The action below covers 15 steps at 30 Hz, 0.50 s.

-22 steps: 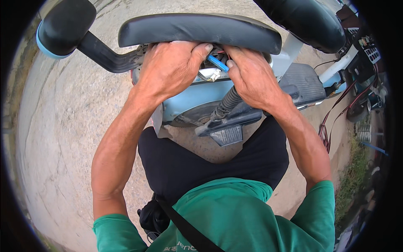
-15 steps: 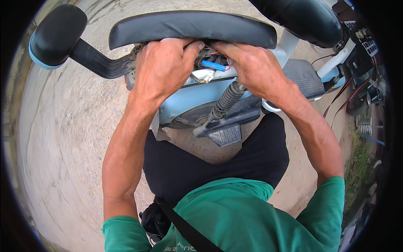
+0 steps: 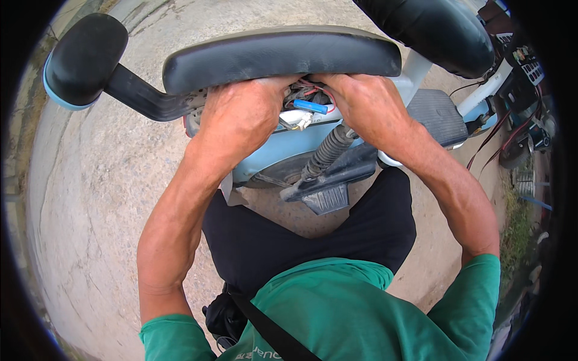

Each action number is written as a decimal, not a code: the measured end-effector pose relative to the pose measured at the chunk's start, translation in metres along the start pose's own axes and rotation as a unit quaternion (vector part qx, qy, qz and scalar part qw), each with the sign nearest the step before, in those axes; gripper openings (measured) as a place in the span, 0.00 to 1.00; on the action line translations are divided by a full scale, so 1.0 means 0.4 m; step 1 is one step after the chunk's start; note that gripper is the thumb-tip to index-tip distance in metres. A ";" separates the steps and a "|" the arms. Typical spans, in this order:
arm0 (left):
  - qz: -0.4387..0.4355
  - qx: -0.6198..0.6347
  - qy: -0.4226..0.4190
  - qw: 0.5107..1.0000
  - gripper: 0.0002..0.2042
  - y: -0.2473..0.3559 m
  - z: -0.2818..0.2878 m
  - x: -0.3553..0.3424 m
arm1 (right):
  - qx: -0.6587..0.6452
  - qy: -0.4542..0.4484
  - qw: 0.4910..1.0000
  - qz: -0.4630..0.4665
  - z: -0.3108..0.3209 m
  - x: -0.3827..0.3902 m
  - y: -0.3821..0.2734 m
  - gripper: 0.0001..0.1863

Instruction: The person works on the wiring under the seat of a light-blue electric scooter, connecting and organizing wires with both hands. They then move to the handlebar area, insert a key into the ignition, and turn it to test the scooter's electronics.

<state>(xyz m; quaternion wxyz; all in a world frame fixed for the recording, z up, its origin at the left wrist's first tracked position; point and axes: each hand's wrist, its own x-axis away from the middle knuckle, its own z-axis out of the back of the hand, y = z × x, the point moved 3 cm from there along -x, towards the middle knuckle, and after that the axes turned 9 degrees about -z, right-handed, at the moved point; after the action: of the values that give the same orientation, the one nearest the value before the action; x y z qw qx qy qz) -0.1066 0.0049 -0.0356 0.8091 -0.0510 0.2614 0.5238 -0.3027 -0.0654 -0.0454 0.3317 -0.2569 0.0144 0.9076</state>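
Note:
Both of my hands reach under the front edge of a long black padded seat (image 3: 283, 57) on a light-blue electric scooter (image 3: 277, 144). My left hand (image 3: 244, 114) is beneath the seat's left half, its fingertips hidden. Under the right half, my right hand (image 3: 370, 105) also has its fingertips out of sight. In the gap between them lie tangled dark and red wires (image 3: 308, 91), a small blue cylindrical part (image 3: 310, 107) and a white plug connector (image 3: 300, 121). Whether either hand grips the seat or a wire cannot be seen.
A coiled shock absorber (image 3: 328, 150) and a black pedal-like plate (image 3: 325, 198) sit below the wires. A black backrest pad (image 3: 87, 57) juts out at left on its bracket (image 3: 144, 99). Another black seat (image 3: 433, 33) and a ribbed footboard (image 3: 438, 118) are at right. Concrete ground (image 3: 90, 180) surrounds the scooter.
The seat and both hands appear slightly lower in the picture, and the whole view has shifted a little. My left thumb, visible before at the seat's edge, has gone under the seat.

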 end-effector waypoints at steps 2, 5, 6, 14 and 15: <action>-0.002 0.000 -0.004 1.000 0.14 -0.003 -0.010 0.001 | -0.008 0.004 1.000 -0.001 0.000 0.003 0.004 0.16; 0.019 -0.006 -0.014 1.000 0.14 0.002 -0.013 -0.002 | -0.015 0.000 1.000 -0.017 -0.006 0.005 0.006 0.14; 0.029 -0.008 -0.018 0.999 0.14 0.004 -0.013 -0.002 | -0.021 0.005 1.000 -0.014 -0.005 0.006 0.004 0.14; 0.077 0.031 -0.056 0.995 0.13 0.002 0.002 -0.005 | -0.039 -0.022 0.998 -0.045 -0.005 0.014 -0.002 0.14; 0.072 0.032 -0.054 0.995 0.13 0.000 0.005 -0.003 | -0.047 -0.024 0.998 -0.044 -0.003 0.016 -0.003 0.14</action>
<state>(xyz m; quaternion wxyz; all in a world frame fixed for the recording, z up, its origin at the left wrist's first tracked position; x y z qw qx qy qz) -0.1064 0.0046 -0.0333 0.7835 0.0228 0.2368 0.5741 -0.3055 -0.0611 -0.0494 0.3588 -0.2508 -0.0477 0.8978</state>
